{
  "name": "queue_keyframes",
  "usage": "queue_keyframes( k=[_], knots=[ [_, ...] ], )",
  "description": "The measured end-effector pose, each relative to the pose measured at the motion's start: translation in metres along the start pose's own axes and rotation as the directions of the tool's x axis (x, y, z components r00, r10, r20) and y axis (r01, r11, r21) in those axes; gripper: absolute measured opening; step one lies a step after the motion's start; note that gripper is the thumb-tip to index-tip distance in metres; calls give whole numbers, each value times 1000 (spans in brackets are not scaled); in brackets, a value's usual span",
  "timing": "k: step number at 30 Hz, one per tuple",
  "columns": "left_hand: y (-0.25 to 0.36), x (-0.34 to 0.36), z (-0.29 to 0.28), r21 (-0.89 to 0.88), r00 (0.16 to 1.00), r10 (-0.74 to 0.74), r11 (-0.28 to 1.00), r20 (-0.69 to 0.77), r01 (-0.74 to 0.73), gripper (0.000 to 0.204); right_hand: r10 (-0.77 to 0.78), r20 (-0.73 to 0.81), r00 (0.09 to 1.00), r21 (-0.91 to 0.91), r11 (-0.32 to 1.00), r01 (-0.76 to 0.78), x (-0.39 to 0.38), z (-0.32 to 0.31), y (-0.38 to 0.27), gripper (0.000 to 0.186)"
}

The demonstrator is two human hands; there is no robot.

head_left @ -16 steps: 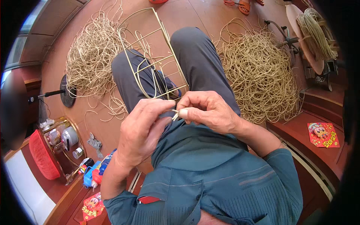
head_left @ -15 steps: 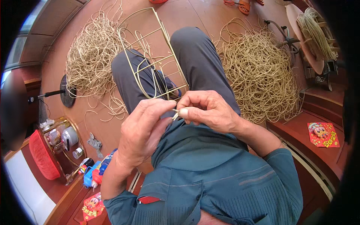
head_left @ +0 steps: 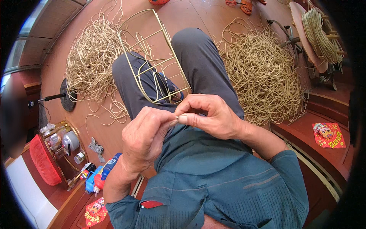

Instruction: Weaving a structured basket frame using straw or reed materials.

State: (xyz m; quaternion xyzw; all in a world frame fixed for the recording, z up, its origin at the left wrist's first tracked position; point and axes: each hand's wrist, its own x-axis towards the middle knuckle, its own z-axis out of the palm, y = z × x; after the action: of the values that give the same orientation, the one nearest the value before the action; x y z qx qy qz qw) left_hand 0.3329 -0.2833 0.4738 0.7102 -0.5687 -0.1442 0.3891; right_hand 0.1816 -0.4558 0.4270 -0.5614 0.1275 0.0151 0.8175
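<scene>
My left hand (head_left: 145,139) and my right hand (head_left: 209,120) meet over my lap, thumbs and forefingers pinched together at one point. Between the fingertips is a small bit of pale cord (head_left: 177,118), nearly all covered by the fingers. Just beyond my hands, a pale cream frame with crossbars (head_left: 173,56) leans between my knees (head_left: 192,44), with loose loops of cord inside it.
Tangled cord heaps lie left (head_left: 91,57) and right (head_left: 263,76). A wooden reel (head_left: 320,38) stands upper right; a black stand (head_left: 68,95) at left. A red basket (head_left: 44,158), bottles (head_left: 106,170) and red paper cards (head_left: 328,135) sit at the sides. Orange sandals (head_left: 246,7) are beyond.
My left hand's thumb and forefinger have closed in on my right fingertips, covering the cord ends that showed before. The hands sit slightly lower; the cream frame has barely shifted.
</scene>
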Motion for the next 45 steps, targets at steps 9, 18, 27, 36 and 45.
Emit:
queue_keyframes(
  k=[9,18,27,36,45],
  knots=[
    [9,3,-3,-147,968,-249,957,29,250,8,-447,-122,886,-465,815,347,2,10,8,11],
    [15,5,0,-409,865,-488,770,118,490,14,-257,-244,935,-257,947,193,-9,8,6,12],
    [-4,7,5,-24,996,-47,999,-76,45,27,14,-192,981,210,977,27,-8,0,12,19],
    [-9,5,10,77,992,1,997,-122,8,20,69,-156,985,277,961,-24,-9,-4,9,18],
    [-16,-3,11,-272,944,-329,908,8,318,21,89,-130,988,287,957,-49,-6,-5,10,15]
  ],
)
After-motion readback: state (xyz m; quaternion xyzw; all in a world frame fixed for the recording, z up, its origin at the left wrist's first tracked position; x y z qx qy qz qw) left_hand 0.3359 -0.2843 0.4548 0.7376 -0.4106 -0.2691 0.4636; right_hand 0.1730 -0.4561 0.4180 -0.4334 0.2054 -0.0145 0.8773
